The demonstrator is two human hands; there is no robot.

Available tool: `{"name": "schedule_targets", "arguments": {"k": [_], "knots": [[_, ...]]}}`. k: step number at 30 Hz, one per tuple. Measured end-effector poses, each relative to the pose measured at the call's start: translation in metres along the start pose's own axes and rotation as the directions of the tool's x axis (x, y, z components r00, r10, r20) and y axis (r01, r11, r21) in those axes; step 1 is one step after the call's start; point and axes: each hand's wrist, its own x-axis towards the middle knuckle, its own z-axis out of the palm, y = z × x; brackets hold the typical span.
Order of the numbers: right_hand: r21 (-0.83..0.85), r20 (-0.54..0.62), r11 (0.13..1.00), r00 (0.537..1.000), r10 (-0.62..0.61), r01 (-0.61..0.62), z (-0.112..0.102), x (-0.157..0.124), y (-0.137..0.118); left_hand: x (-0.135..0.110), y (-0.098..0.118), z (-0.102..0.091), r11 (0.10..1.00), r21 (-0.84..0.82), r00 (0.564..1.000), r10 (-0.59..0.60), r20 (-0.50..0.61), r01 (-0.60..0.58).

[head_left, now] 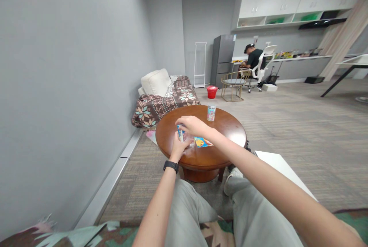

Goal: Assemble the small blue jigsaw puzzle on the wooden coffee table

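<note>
Left of the middle of the round brown wooden table, the left hand grasps a small, partly hidden blue-and-white piece, the right hand at its top, grip unclear, glossy wood stretching rightward to the rim.

The card lies on the table, right of the left hand. The can stands behind the card. The sofa is positioned behind the table, to the left. The bucket stands behind the table, left of the chair. The refrigerator stands behind the bucket.
</note>
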Motion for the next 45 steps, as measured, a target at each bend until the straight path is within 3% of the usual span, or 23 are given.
{"name": "schedule_targets", "arguments": {"k": [5,9,17,25,31,35,40,43,45], "knots": [[0.065,-0.172,0.997,0.983,0.061,-0.051,-0.045,0.0,0.019,0.0,-0.005,0.002,0.996,-0.09,0.997,-0.01,0.079,0.017],[0.06,-0.224,0.994,0.969,0.103,-0.091,-0.06,-0.001,0.03,-0.001,-0.005,0.003,0.996,-0.086,0.997,-0.011,0.078,0.018],[-0.006,0.004,0.992,0.992,0.126,-0.126,-0.032,-0.002,0.024,-0.003,0.002,0.003,0.993,-0.114,0.997,-0.015,0.081,0.024],[-0.193,0.177,0.955,0.949,0.26,-0.225,0.0,-0.007,0.017,-0.002,0.0,0.002,0.989,-0.147,0.995,0.009,0.1,0.006],[-0.197,0.159,0.969,0.971,0.181,-0.148,-0.003,-0.012,0.022,-0.003,0.0,0.002,0.987,-0.161,0.994,0.004,0.107,0.013],[-0.199,0.131,0.966,0.972,0.194,-0.166,-0.006,-0.015,0.024,-0.002,-0.001,0.002,0.986,-0.169,0.994,0.001,0.105,0.017],[-0.191,0.287,0.955,0.917,0.276,-0.228,-0.001,-0.015,0.027,-0.003,0.002,0.002,0.987,-0.162,0.995,-0.002,0.105,0.019],[-0.095,0.412,0.985,0.895,0.17,-0.144,0.003,-0.014,0.028,-0.005,0.006,0.003,0.99,-0.142,0.995,-0.012,0.096,0.026],[-0.049,0.41,0.99,0.902,0.139,-0.13,0.004,-0.015,0.029,-0.005,0.007,0.003,0.99,-0.141,0.995,-0.016,0.097,0.029]]}}
